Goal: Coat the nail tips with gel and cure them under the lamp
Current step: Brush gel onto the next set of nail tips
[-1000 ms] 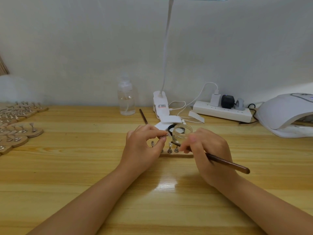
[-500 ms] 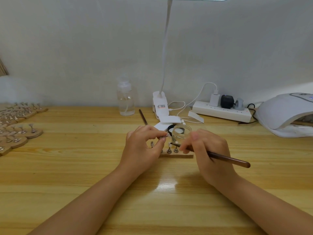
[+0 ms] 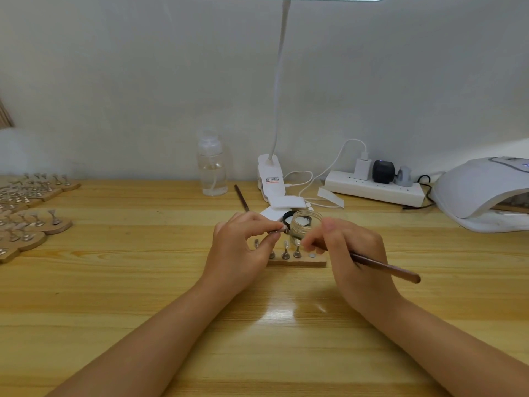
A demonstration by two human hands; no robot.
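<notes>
My left hand (image 3: 239, 250) pinches a small metal nail-tip stand (image 3: 279, 231) between thumb and fingers, just above a wooden base (image 3: 297, 263). Several more stands with clear nail tips (image 3: 285, 249) stick up from that base. My right hand (image 3: 353, 257) grips a brown brush (image 3: 383, 267), handle pointing right; its tip is hidden behind my fingers, near the stands. A small glass gel jar (image 3: 305, 226) stands open just behind the base, between my hands. The white curing lamp (image 3: 486, 193) sits at the far right.
Wooden bases with many nail-tip stands (image 3: 31, 216) crowd the left edge. At the back stand a clear bottle (image 3: 212, 170), a clip desk lamp (image 3: 272, 179), a power strip (image 3: 375, 187) with cables, a second brush (image 3: 242, 197) and white pads (image 3: 282, 204).
My right hand and brush have shifted slightly left toward the stands, so the brush tip is now hidden by my fingers. My left hand keeps its pinch on the stand.
</notes>
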